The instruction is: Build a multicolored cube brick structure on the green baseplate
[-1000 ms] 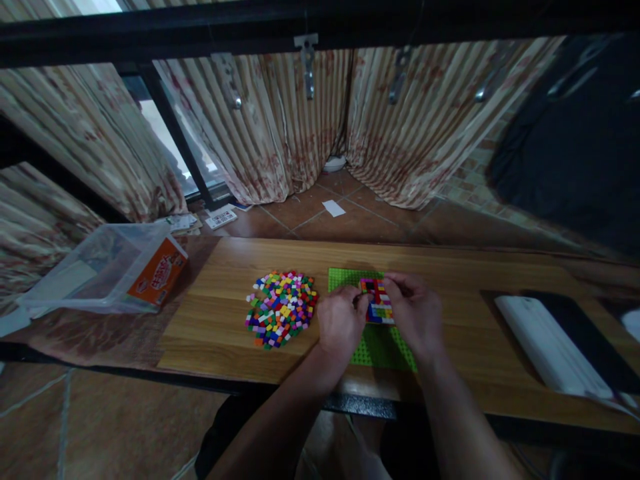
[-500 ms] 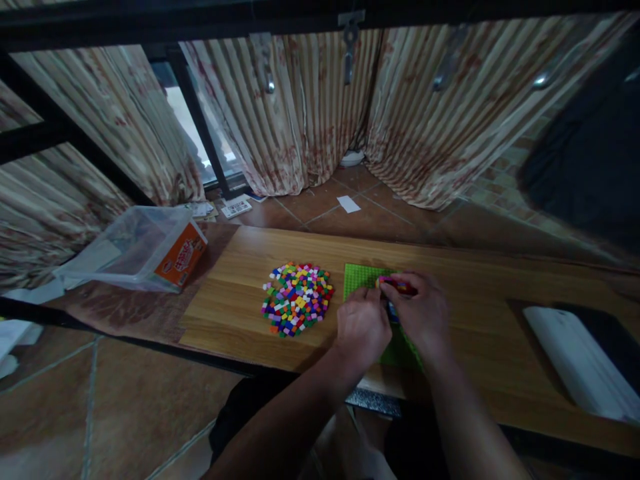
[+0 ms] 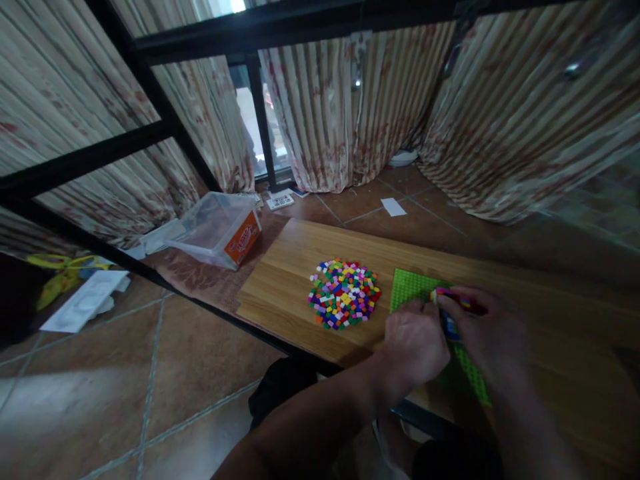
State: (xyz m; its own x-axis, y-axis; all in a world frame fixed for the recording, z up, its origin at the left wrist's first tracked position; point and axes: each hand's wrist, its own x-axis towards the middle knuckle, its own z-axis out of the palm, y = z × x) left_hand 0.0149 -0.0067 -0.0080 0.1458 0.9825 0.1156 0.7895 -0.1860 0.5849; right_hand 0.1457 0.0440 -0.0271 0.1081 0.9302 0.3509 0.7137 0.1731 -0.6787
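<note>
– Where do we have the brick block (image 3: pixel 464 301)?
– Over the green baseplate (image 3: pixel 411 283), with our right hand (image 3: pixel 495 330) clamping it between thumb and fingers.
– And our left hand (image 3: pixel 417 341)?
– Also over the baseplate, fingers curled at the block's left end; we can't tell whether they grip it.
– What's left of the baseplate?
– We see the loose brick pile (image 3: pixel 345 295) on the wooden table (image 3: pixel 295 250), and farther left, the clear box (image 3: pixel 213 227).

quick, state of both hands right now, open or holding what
Left hand: fingers curled beside the multicoloured plastic brick block; any grip is hidden.
Right hand: closed on that block.
</note>
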